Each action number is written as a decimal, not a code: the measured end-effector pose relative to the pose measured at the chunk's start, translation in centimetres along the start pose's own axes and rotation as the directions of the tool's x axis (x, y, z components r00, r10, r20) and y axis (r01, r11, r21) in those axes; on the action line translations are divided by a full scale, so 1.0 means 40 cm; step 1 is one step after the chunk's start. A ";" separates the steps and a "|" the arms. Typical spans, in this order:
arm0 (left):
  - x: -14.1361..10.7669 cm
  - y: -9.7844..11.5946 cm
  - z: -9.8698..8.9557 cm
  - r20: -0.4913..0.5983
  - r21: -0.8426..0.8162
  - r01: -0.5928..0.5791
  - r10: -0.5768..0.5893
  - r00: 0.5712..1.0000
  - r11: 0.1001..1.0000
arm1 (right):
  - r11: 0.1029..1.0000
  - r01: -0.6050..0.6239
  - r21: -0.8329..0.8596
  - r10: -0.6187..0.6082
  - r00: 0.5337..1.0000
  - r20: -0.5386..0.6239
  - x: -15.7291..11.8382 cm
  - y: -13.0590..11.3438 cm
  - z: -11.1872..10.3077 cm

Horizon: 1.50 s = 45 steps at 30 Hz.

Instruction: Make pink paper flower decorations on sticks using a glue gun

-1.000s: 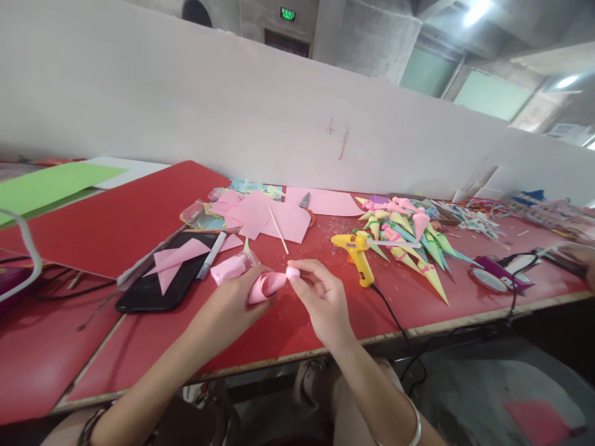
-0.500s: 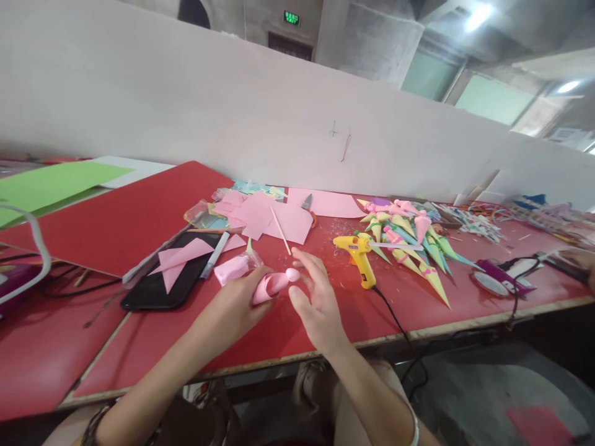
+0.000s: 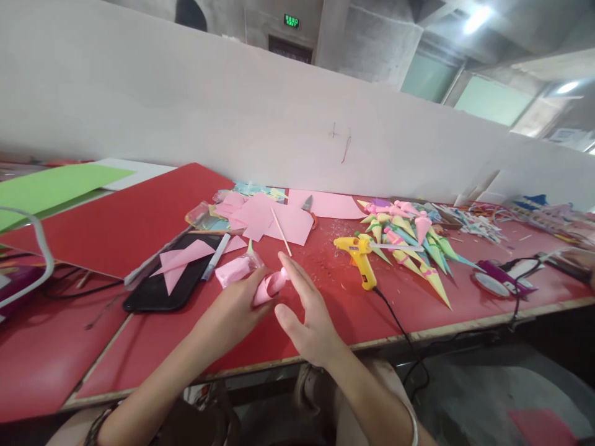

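Note:
My left hand (image 3: 239,299) is closed around a small pink paper cone figure (image 3: 266,288), whose rounded tip points right. My right hand (image 3: 309,313) is open, thumb and fingers apart, with its fingers beside that tip and partly hiding it. Whether they touch it I cannot tell. Just behind my left hand lies a clear bag with a pink lump (image 3: 232,270). A thin pale stick (image 3: 281,231) rests on cut pink paper (image 3: 290,223) beyond the fingers.
A yellow glue gun (image 3: 360,257) with a black cord lies right of my hands. Behind it is a pile of coloured cone figures (image 3: 430,282). At left are a black tray (image 3: 181,297), a marker (image 3: 216,255) and a red board (image 3: 139,210). Scissors (image 3: 310,210) lie behind.
My right hand has shifted a little left, its fingers now reaching over the figure's rounded tip, and its thumb has dropped lower. My left hand keeps its hold on the cone figure.

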<state>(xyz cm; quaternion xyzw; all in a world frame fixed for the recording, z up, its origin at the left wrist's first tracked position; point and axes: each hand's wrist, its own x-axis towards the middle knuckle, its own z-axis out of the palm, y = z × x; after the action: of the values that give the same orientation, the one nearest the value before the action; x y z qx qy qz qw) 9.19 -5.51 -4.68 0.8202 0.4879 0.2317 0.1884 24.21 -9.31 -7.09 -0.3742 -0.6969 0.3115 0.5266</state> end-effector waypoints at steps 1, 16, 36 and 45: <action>0.000 0.001 0.000 0.002 0.006 0.003 -0.003 1.000 1.000 | 1.000 0.006 0.002 -0.006 1.000 -0.006 -0.002 -0.001 0.001; -0.001 -0.017 0.006 -0.057 0.199 -0.074 0.087 0.995 0.977 | 0.966 -0.107 0.234 0.172 0.945 -0.278 0.030 0.015 -0.019; -0.004 -0.029 0.018 -0.047 0.206 -0.171 0.185 0.982 0.963 | 0.977 -0.138 0.163 0.166 0.970 -0.178 0.026 0.026 -0.034; -0.019 -0.047 0.066 -0.067 0.314 -0.062 0.087 0.994 0.948 | 0.964 -0.188 -0.188 0.148 0.967 -0.209 0.012 0.049 -0.026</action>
<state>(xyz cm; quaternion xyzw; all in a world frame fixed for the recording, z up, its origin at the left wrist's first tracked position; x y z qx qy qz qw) 9.02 -5.57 -8.01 0.8477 0.4939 0.1914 0.0284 25.53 -7.85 -8.20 -0.5131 -0.6367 0.2435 0.5216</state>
